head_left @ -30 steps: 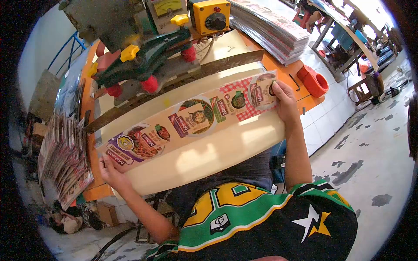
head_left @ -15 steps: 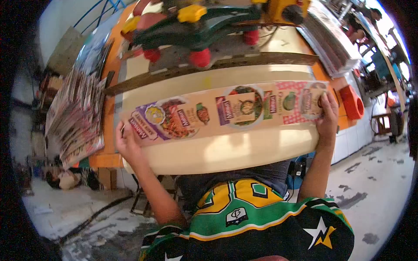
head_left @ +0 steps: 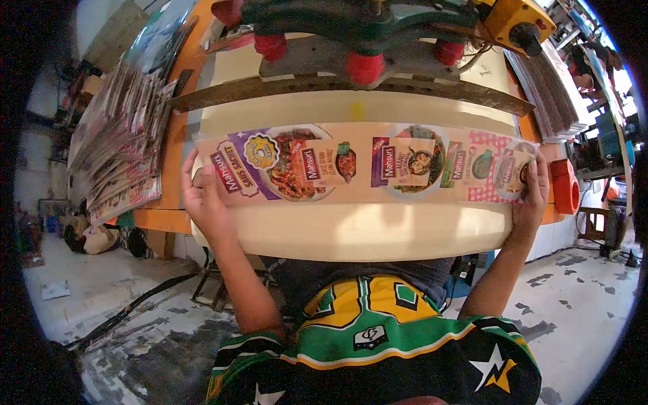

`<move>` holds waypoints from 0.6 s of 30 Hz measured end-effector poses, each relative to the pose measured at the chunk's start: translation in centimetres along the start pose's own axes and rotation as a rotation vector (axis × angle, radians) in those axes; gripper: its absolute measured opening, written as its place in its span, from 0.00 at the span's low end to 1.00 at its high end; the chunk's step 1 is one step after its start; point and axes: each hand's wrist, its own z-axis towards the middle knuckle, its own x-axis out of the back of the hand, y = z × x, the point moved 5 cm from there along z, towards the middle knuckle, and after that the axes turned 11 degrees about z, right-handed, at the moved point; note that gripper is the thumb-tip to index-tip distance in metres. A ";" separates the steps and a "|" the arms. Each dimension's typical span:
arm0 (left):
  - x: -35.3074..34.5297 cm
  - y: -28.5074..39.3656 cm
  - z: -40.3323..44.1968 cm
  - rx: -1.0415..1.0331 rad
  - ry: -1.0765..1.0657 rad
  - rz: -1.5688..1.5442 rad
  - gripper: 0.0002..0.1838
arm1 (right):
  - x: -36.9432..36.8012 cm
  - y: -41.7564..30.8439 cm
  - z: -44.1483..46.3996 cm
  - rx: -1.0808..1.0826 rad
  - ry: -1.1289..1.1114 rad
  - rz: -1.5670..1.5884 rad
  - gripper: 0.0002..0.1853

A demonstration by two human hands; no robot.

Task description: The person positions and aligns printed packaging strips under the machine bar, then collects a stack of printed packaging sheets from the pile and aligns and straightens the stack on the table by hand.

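A long printed strip (head_left: 358, 172) with food pictures and Mahsuri lettering lies across a cream-coloured board (head_left: 364, 233). My left hand (head_left: 206, 199) is closed on the strip's left end, with the thumb on top. At the opposite end my right hand (head_left: 532, 192) grips the right edge, its fingers partly folded over the print. The strip runs nearly level between both hands. Just beyond its far edge a long metal bar (head_left: 351, 92) crosses the board, below a dark green machine frame (head_left: 358, 23) with red feet.
Stacked printed sheets (head_left: 121, 128) stand on the orange table's left side. Another stack (head_left: 550, 91) sits at the back right. A red-orange ring-shaped object (head_left: 565, 187) is at the right table edge, and a yellow control box (head_left: 516, 27) hangs above.
The strip has gone from slanting up to the right to nearly level. Both hands still grip its ends. The camera view has shifted, so the machine appears higher and further right.
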 end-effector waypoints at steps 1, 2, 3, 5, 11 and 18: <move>-0.3 0.1 -0.1 -0.005 -0.004 0.005 0.23 | -0.4 -0.3 0.0 0.015 0.012 -0.025 0.20; -0.4 0.0 0.0 -0.002 -0.013 -0.005 0.23 | -0.3 -0.4 0.0 0.022 0.019 -0.034 0.20; -0.3 -0.1 0.2 -0.002 -0.013 -0.008 0.23 | -0.5 -0.5 0.0 0.021 0.000 -0.046 0.21; -0.3 -0.3 0.3 0.016 -0.012 -0.038 0.22 | -1.1 -0.7 0.0 0.053 0.002 -0.082 0.19; -0.6 1.0 -0.2 -0.037 0.023 0.066 0.21 | 0.1 -0.3 0.3 0.001 -0.008 -0.061 0.20; -0.8 1.2 -0.3 -0.089 0.033 0.116 0.21 | 0.0 -0.8 0.3 -0.069 -0.003 -0.010 0.24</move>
